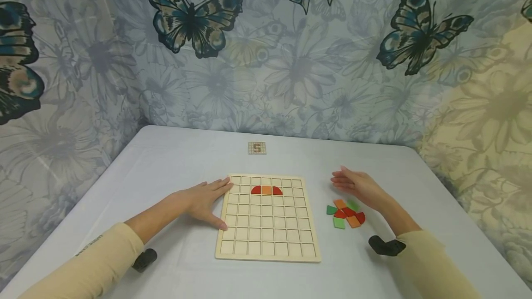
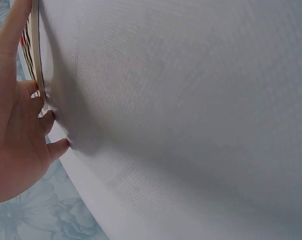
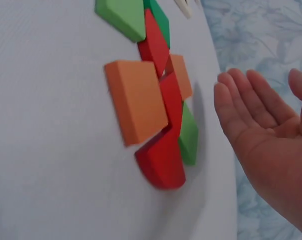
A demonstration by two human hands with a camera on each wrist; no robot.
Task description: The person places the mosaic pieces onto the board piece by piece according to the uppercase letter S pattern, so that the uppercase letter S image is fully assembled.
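Note:
A pale wooden grid board [image 1: 268,234] lies flat on the white table. In its second row sit an orange square [image 1: 266,190] and, on either side, a red quarter-round piece [image 1: 256,190] and another red quarter-round piece [image 1: 277,190]. My left hand [image 1: 201,201] rests at the board's left edge, fingers spread, fingertips and thumb touching the rim. My right hand [image 1: 365,190] hovers with relaxed fingers and nothing held, just beyond a loose pile of colored pieces [image 3: 140,100]. Red, orange and green tiles overlap in that pile; one red piece [image 3: 163,160] has a rounded side.
A small square card [image 1: 257,148] with a brown figure on a grid lies behind the board. The white tabletop [image 1: 187,262] ends at a wall covering with butterflies [image 1: 191,17]. Dark wrist cameras [image 1: 386,246] sit by both sleeves.

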